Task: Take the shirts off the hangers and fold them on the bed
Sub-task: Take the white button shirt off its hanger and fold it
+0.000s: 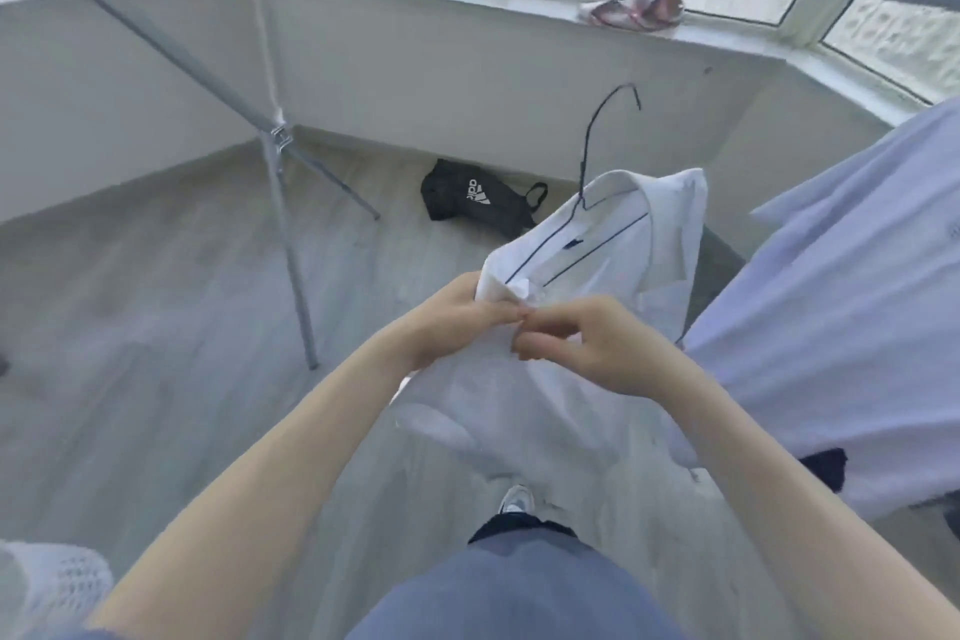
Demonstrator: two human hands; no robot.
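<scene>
One white shirt with dark trim [623, 244], left hand [447, 322] gripping its front cloth, right hand [587, 343] pinching the same spot, thin dark wire hanger [585, 161] inside its collar

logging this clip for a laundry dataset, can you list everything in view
white shirt: one, white, centre, on a hanger, held at its front
hanger: one, dark wire, inside the white shirt's collar, hook up and free
pale blue shirt: one, pale blue, right edge, hanging
black bag: one, black with a white logo, on the floor by the wall
rack poles: several, grey, left side
bundle on the windowsill: one, pink and white, too blurred to name
shoe: one, white, on the floor below the shirt
left hand: one, grips the white shirt's front
right hand: one, pinches the same spot
trousers: blue-grey, bottom centre
</scene>
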